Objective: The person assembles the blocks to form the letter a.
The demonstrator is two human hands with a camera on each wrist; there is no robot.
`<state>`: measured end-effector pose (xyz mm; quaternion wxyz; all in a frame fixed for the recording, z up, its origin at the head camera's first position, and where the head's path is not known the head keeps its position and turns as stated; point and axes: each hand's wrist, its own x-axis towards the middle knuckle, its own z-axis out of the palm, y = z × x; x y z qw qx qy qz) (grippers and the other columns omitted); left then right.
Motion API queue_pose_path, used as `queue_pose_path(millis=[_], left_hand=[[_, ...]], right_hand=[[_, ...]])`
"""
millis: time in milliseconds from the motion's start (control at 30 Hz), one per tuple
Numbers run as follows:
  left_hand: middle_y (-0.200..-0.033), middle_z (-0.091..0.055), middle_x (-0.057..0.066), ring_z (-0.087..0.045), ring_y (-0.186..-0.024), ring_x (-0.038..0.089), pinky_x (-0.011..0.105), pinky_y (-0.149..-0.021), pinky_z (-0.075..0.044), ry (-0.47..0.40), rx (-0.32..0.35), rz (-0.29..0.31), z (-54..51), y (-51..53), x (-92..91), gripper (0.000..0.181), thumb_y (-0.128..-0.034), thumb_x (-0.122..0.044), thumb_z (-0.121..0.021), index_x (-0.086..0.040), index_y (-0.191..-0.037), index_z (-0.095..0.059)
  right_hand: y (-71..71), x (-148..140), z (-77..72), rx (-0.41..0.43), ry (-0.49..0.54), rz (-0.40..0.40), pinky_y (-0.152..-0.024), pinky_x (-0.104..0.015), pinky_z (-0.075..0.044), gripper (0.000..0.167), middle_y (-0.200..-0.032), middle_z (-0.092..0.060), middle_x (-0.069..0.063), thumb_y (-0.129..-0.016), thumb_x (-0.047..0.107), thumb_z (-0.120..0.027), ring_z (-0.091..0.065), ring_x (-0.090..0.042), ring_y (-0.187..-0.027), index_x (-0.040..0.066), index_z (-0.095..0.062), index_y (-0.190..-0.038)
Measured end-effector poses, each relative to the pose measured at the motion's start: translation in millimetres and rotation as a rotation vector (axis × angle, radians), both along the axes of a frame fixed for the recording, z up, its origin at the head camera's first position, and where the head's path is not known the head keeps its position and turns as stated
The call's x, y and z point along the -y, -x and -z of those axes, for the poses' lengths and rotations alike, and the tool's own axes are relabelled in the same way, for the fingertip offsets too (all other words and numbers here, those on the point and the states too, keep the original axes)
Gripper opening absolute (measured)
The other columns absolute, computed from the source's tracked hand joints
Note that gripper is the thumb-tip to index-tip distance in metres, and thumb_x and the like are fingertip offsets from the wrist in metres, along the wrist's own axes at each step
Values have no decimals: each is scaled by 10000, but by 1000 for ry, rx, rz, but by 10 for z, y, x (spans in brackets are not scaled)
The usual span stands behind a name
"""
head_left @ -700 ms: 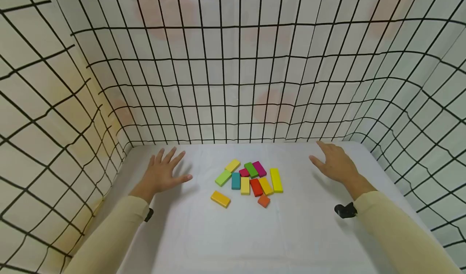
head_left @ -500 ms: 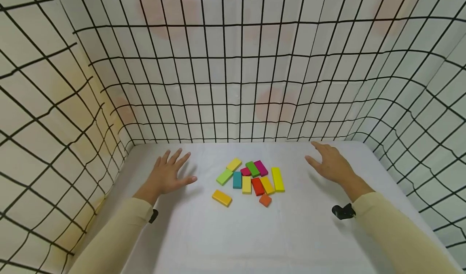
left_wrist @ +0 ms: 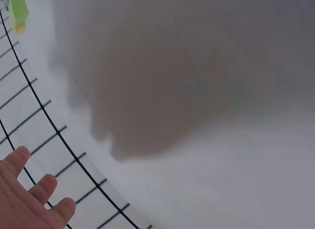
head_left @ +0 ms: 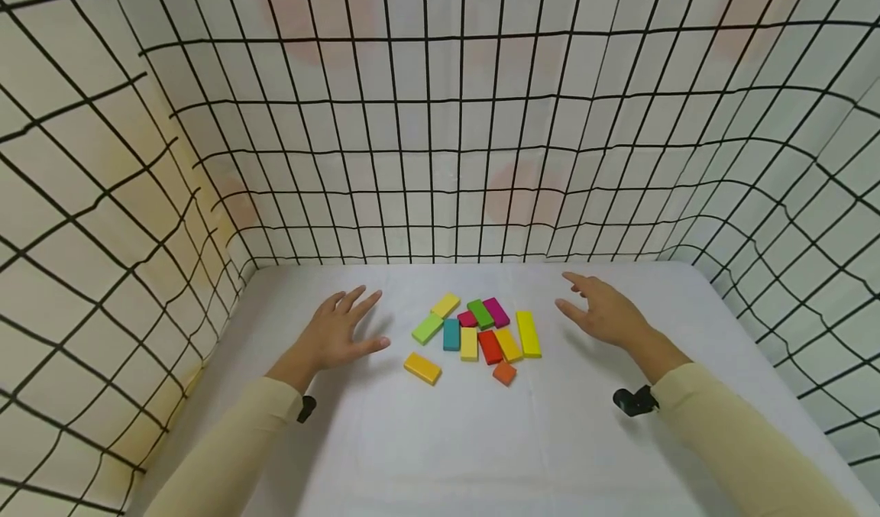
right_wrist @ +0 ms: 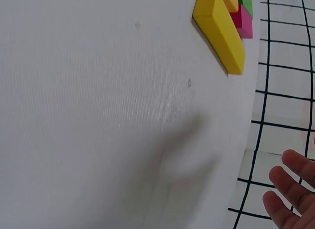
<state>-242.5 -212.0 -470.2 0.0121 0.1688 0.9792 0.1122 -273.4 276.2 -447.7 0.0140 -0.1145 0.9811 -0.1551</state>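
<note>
Several coloured blocks lie flat in a loose cluster on the white table. A long yellow block point(head_left: 528, 334) is at the right side, an orange-yellow block point(head_left: 422, 368) at the lower left, and a small orange block point(head_left: 505, 373) at the front. A light green block point(head_left: 428, 328), a teal block point(head_left: 451, 334) and a red block point(head_left: 490, 347) are among the rest. My left hand point(head_left: 337, 334) hovers left of the blocks, fingers spread, holding nothing. Above the table to their right is my right hand point(head_left: 601, 312), also holding nothing, with fingers extended toward the blocks.
A black wire grid point(head_left: 433, 150) with white cloth behind it walls in the back and both sides. The white tabletop point(head_left: 440, 441) stretches toward me in front of the blocks. A black wrist device point(head_left: 634, 401) shows by the right sleeve.
Both hands have moved inward toward the blocks, the left hand to the right and the right hand to the left. The blocks keep their arrangement; the head view has shifted slightly.
</note>
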Motion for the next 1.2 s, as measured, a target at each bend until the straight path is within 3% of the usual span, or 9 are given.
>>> queue_pose_path(millis=[433,667,867,1033,1200], left_hand=[[-1671,-312,73,-342,-1475,417,679,-1156,-306,-36,11,43,43,-76,-302,890,-873,-815,-487,-350,-1609,-302],[-1582,-449,49,-416,-1406,370,620,-1136,-378,-62,38,45,101,-149,-453,864,-871,-805,-499,-322,-1578,-387],[-1484,-541,37,-462,-1321,311,547,-1082,-435,-93,25,76,136,-205,-591,793,-889,-770,-519,-295,-1522,-485],[-1416,-590,15,-464,-1268,259,489,-1035,-458,-112,27,94,95,-258,-709,732,-888,-743,-549,-295,-1467,-553],[-1327,-653,-7,-474,-1191,213,446,-991,-463,-153,40,157,65,-311,-848,591,-913,-645,-598,-259,-1356,-658]], right_hand=[[-7,180,232,176,69,-28,-872,-452,-583,677,-1270,-657,-162,-999,431,-623,-643,-279,-1042,131,-392,-1561],[-14,302,378,216,74,-57,-920,-492,-557,777,-1234,-638,-164,-927,499,-707,-601,-286,-1032,130,-422,-1549],[-12,335,466,238,57,-55,-871,-453,-537,761,-1107,-604,-105,-902,486,-734,-546,-247,-976,190,-447,-1542],[7,337,487,252,66,-60,-844,-435,-526,744,-1089,-590,-93,-901,487,-728,-533,-246,-986,203,-459,-1534],[39,362,496,262,83,-56,-804,-393,-479,776,-1051,-572,-79,-898,500,-730,-520,-231,-955,172,-443,-1540]])
